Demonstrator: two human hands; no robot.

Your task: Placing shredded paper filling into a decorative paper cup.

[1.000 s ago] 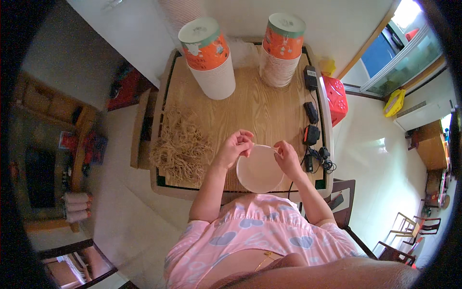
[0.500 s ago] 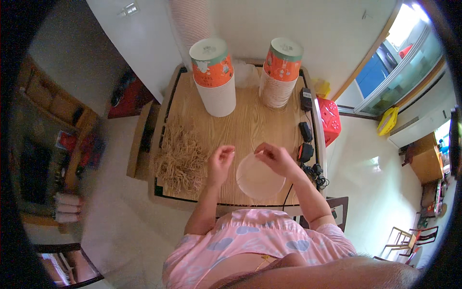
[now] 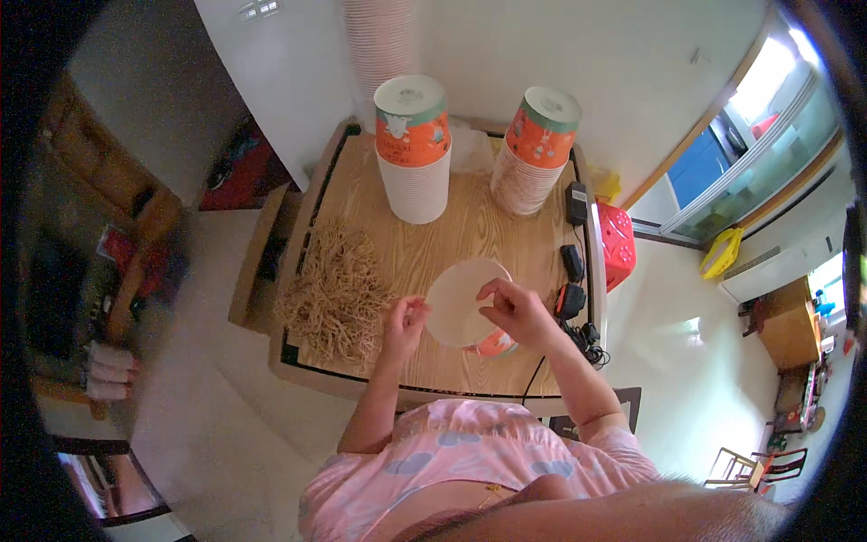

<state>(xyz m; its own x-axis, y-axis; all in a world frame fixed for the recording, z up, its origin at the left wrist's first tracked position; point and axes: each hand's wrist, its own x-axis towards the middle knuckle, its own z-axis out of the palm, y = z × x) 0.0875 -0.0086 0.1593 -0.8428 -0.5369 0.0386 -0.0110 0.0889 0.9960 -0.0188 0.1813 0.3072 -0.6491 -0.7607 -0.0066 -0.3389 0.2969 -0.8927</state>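
A paper bucket [image 3: 459, 294] with a white inside stands tilted in front of me, its mouth facing up and to the left. A strip of its orange printed side shows at the lower right. My right hand [image 3: 517, 314] is over the bucket's right rim with fingers curled in. At the bucket's left edge is my left hand [image 3: 405, 327], thumb and fingertips drawn together. Whatever either hand pinches is too small to make out. Left of my left hand lies a loose heap of tan twisted paper cords [image 3: 334, 294].
Two stacks of upturned paper buckets, a left stack [image 3: 414, 185] and a right stack [image 3: 528, 181], stand at the table's far side. A taller white stack [image 3: 379, 45] rises behind. Black power adapters [image 3: 572, 262] and cables line the wooden table's [image 3: 433, 244] right edge. A red stool [image 3: 616, 244] stands beyond.
The bucket has tipped, so its mouth has swung up and left and its orange side now shows. Both my hands have come slightly lower. The whole view has shifted a little.
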